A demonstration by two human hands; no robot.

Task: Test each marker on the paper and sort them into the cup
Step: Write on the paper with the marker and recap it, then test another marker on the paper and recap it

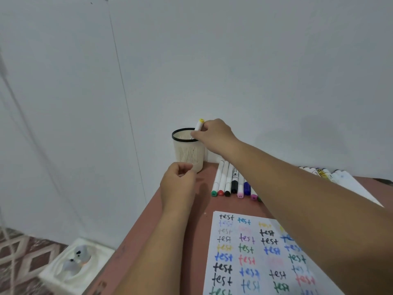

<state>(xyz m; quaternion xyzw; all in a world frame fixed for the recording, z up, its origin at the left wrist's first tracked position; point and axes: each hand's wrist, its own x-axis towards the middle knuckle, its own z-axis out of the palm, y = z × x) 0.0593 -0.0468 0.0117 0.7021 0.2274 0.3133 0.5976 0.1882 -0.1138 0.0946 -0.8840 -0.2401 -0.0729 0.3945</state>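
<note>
At the far left corner of the reddish-brown bench [170, 222], against the pale wall [255, 60]: one cream cup [190, 153] with a black rim and slotted sides, standing upright.

Right hand [213, 133]: reaching over the cup's rim, grip closed in a pinch on a white marker [198, 125] with a yellow end cap. Marker is tilted, yellow cap uppermost, lower end inside the mouth of the cup.

Left hand [177, 182]: just in front of the cup's base, fingers curled inward. Whether this grip clasps anything cannot be told; the fingertips appear to lie close to or against the cup's lower wall.

Row of markers [228, 180]: lying side by side on the bench to the right of the cup, white barrels, caps toward the viewer. Cap colours from left: green, red, black, black, pink, blue, purple; the row runs on beneath the right forearm.

Second group of markers [319, 171]: farther right along the wall, partly hidden by the arm, beside a white sheet edge.

Paper [246, 254]: white sheet near the front of the bench, covered with columns of the handwritten word "test" in black, blue, green, red, yellow, pink and grey.

Floor, lower left: patterned tiles [19, 252]; a white square object [74, 265] holding blurred grey shapes.
</note>
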